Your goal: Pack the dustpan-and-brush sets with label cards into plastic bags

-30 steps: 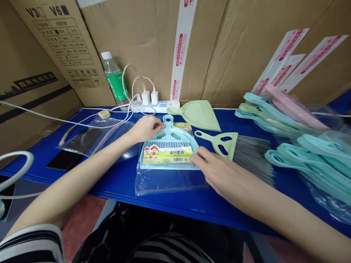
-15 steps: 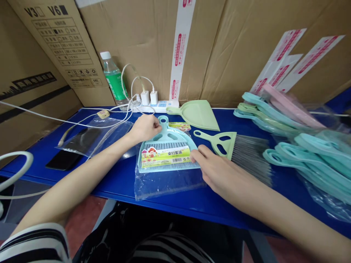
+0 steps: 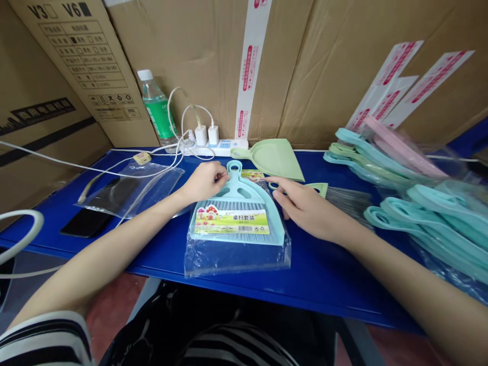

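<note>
Item: blue dustpan and brush set [image 3: 233, 192], one, brush nested on pan, with printed label [image 3: 232, 222] across the bristles. Lies flat on the blue table [image 3: 305, 290], handle toward the far side, wide edge near. Clear plastic bag [image 3: 236, 258] about it, its slack end spread on the near side.

Left hand [image 3: 206, 180]: just left of the set's handle, at its far end, fingers curled in; cannot tell whether they pinch the bag or the handle.

Right hand [image 3: 303, 206]: right of the set, near its right edge, thumb and forefinger parted, nothing seen in the grasp; the set lies to its left. Green brush [image 3: 348, 201], partly hidden behind this hand.

Adjacent: green dustpan [image 3: 276, 157], beyond the set, to the far right of its handle. Wrapped turquoise sets [image 3: 438, 221], stacked at right, well apart from the set.
</note>
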Demonstrator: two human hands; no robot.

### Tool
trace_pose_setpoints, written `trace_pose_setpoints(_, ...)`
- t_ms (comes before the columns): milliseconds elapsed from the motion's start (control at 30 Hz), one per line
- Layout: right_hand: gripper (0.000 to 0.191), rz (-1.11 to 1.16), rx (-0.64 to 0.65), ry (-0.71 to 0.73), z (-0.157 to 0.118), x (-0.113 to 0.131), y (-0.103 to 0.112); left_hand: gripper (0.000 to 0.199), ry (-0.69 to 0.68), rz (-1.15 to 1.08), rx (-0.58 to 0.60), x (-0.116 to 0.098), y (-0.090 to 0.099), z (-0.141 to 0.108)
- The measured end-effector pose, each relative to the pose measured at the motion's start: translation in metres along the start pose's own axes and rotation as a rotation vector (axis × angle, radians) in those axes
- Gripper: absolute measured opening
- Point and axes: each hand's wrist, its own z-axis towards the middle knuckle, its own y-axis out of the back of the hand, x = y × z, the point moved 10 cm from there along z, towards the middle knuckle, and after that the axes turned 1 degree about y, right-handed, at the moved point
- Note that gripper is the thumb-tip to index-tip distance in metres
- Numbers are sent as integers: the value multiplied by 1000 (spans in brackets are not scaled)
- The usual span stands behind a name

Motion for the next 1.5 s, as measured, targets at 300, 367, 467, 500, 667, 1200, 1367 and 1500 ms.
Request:
trace_pose_setpoints(300,32,430,31,-237,6,-15,-18,21,27,-8,-4,-1,1,-1)
trace_pose_setpoints(367,34,459,37,-252,5,-15,-20,22,68,16,-15,1,3,-2)
trace_pose_setpoints(467,35,479,53,-264,4,-15,-23,22,122,60,-28,4,5,-2)
trace_pose_setpoints(500,36,486,58,-264,4,-15,-24,21,136,75,-24,5,5,-2)
trace_pose_setpoints(667,42,469,74,-213,3,-12,-26,22,214,169,8,8,2,-2)
trace_pose_setpoints(1200,24,-266,-177,409,-21,45,13,28,-263,220,195,-39,16,-51)
trace_pose_setpoints(1367,21,-404,23,660,-51,75,-10,50,-372,115,386,-50,23,-118)
trace_pose_setpoints(1500,35,-389,53,677,-65,71,-18,61,-361,118,428,-44,21,-143)
